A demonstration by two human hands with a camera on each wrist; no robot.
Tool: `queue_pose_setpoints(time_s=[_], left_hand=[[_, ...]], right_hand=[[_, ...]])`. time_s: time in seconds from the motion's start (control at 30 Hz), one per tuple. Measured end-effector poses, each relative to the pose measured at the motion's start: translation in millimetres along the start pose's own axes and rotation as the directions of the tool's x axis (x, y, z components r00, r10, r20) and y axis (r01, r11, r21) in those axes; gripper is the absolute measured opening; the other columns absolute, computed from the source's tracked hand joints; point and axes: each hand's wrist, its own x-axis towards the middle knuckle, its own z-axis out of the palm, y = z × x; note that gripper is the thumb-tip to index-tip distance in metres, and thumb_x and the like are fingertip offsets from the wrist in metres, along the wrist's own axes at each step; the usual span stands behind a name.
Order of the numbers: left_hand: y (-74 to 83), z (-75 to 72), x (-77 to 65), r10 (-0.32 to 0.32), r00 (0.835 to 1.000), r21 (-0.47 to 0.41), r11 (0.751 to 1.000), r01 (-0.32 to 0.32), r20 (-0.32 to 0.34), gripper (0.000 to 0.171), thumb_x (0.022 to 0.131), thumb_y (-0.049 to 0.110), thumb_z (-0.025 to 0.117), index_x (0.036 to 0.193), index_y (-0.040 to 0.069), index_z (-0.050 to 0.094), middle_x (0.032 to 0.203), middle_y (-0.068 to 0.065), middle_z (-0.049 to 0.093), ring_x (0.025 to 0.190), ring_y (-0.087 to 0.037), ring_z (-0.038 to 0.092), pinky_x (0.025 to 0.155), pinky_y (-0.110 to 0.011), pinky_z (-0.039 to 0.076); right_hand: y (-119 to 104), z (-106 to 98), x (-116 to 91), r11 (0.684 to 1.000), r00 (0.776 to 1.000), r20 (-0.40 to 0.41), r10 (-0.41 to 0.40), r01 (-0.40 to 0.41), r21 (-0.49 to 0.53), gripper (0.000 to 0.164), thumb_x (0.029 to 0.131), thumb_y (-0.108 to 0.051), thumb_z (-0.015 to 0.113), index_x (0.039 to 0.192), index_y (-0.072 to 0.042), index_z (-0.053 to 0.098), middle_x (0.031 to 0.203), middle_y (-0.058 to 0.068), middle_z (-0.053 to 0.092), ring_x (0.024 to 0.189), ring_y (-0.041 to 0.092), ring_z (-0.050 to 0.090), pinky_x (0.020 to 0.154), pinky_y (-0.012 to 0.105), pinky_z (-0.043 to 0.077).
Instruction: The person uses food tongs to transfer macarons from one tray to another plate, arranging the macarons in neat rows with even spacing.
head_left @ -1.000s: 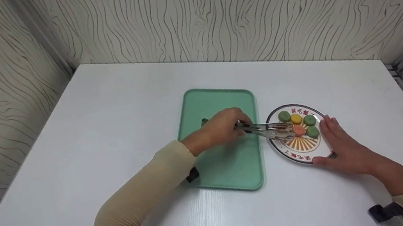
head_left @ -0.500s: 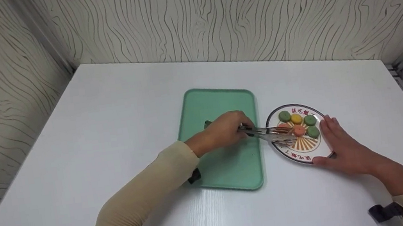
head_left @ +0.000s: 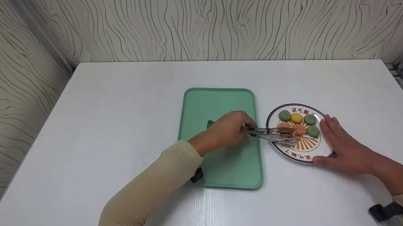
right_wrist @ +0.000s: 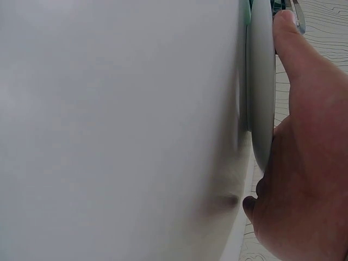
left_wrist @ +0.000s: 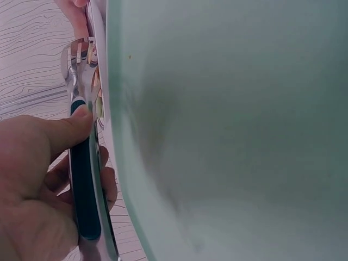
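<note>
My left hand (head_left: 230, 128) grips metal tongs (left_wrist: 86, 168) with dark teal handle grips, thumb on one arm and fingers round the other. In the head view, the tongs' slotted heads lie over the left part of a round printed plate (head_left: 322, 147). An orange macaron (head_left: 284, 126) shows partly beneath them; whether they pinch it I cannot tell. Another orange macaron (head_left: 299, 129), a yellow macaron (head_left: 296, 118) and several green macarons (head_left: 310, 119) sit on the plate. My right hand (head_left: 349, 153) holds the plate's right rim, thumb at the near edge.
A green rectangular tray (head_left: 230, 176) lies left of the plate on the white table (head_left: 109, 133), under my left hand. Wood-patterned walls (head_left: 196, 19) stand behind and at both sides.
My left hand with the tongs has shifted slightly right and nearer to me, so the orange macaron beneath the tongs shows more. The plate and my right hand have stayed put.
</note>
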Motion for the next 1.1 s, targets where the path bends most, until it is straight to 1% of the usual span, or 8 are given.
queue_pose_setpoints(time_s=[0.17, 0.4, 0.63, 0.7, 0.8, 1.0, 1.1], left_hand=[[1.1, -0.7, 0.1, -0.007, 1.0, 0.004, 1.0, 0.007, 0.006, 0.029, 0.094, -0.001, 0.067, 0.119, 0.011, 0.077, 0.113, 0.002, 0.073, 0.104, -0.011, 0.062, 0.097, -0.027, 0.049], [0.9, -1.7, -0.9, -0.002, 1.0, 0.007, 1.0, 0.002, -0.004, 0.029, 0.094, 0.001, 0.068, 0.119, 0.011, 0.077, 0.114, 0.002, 0.074, 0.105, -0.011, 0.062, 0.097, -0.026, 0.049], [-3.8, -0.8, -2.0, 0.005, 1.0, 0.018, 1.0, -0.004, -0.016, 0.027, 0.094, 0.003, 0.071, 0.118, 0.012, 0.077, 0.114, 0.001, 0.072, 0.108, -0.012, 0.062, 0.096, -0.027, 0.049], [-4.7, -0.9, -2.5, -0.001, 1.0, 0.015, 1.0, 0.001, -0.021, 0.027, 0.094, 0.003, 0.07, 0.118, 0.012, 0.077, 0.114, 0.002, 0.072, 0.109, -0.012, 0.062, 0.096, -0.027, 0.049], [-5.4, -2.5, -4.0, -0.008, 1.0, 0.007, 1.0, 0.008, -0.022, 0.027, 0.094, 0.003, 0.07, 0.118, 0.012, 0.077, 0.115, 0.001, 0.072, 0.109, -0.012, 0.063, 0.097, -0.028, 0.049], [-8.4, -8.3, -6.4, 0.025, 0.999, -0.01, 1.0, -0.026, -0.036, 0.028, 0.093, -0.002, 0.068, 0.116, 0.01, 0.078, 0.113, 0.0, 0.074, 0.108, -0.013, 0.064, 0.095, -0.028, 0.05], [-8.4, -10.3, -7.4, 0.009, 0.999, -0.011, 1.0, -0.009, -0.041, 0.028, 0.093, 0.0, 0.069, 0.118, 0.01, 0.077, 0.114, 0.0, 0.073, 0.108, -0.012, 0.063, 0.096, -0.028, 0.05]], right_hand=[[0.1, -0.1, -0.7, 1.0, 1.0, -0.002, -0.003, 0.003, -0.001, 0.116, 0.091, -0.05, 0.072, 0.159, 0.006, -0.004, 0.166, 0.027, -0.012, 0.152, 0.043, -0.015, 0.115, 0.07, 0.012], [0.7, -0.1, -1.3, 1.0, 1.0, -0.006, -0.009, 0.009, 0.003, 0.116, 0.091, -0.049, 0.072, 0.159, 0.006, -0.004, 0.166, 0.027, -0.012, 0.152, 0.043, -0.015, 0.115, 0.071, 0.012], [0.7, 0.9, -0.3, 1.0, 1.0, -0.002, -0.007, 0.007, 0.008, 0.116, 0.091, -0.051, 0.072, 0.158, 0.008, -0.003, 0.166, 0.027, -0.012, 0.152, 0.044, -0.015, 0.119, 0.064, 0.007], [0.6, 1.0, -0.1, 1.0, 1.0, -0.002, -0.005, 0.005, 0.006, 0.117, 0.091, -0.051, 0.072, 0.158, 0.008, -0.003, 0.166, 0.027, -0.012, 0.152, 0.044, -0.015, 0.119, 0.064, 0.007], [0.1, 0.9, 0.1, 1.0, 1.0, 0.001, -0.001, 0.001, 0.004, 0.117, 0.091, -0.051, 0.072, 0.158, 0.008, -0.004, 0.166, 0.027, -0.012, 0.152, 0.043, -0.015, 0.118, 0.066, 0.008], [0.1, 1.0, 0.2, 1.0, 1.0, 0.002, 0.003, -0.003, 0.001, 0.118, 0.091, -0.052, 0.071, 0.158, 0.008, -0.004, 0.166, 0.027, -0.012, 0.152, 0.042, -0.016, 0.118, 0.066, 0.009], [0.5, 1.6, 0.7, 1.0, 1.0, 0.0, 0.002, -0.002, -0.002, 0.118, 0.091, -0.052, 0.071, 0.158, 0.007, -0.004, 0.166, 0.027, -0.012, 0.152, 0.042, -0.016, 0.117, 0.066, 0.01]])
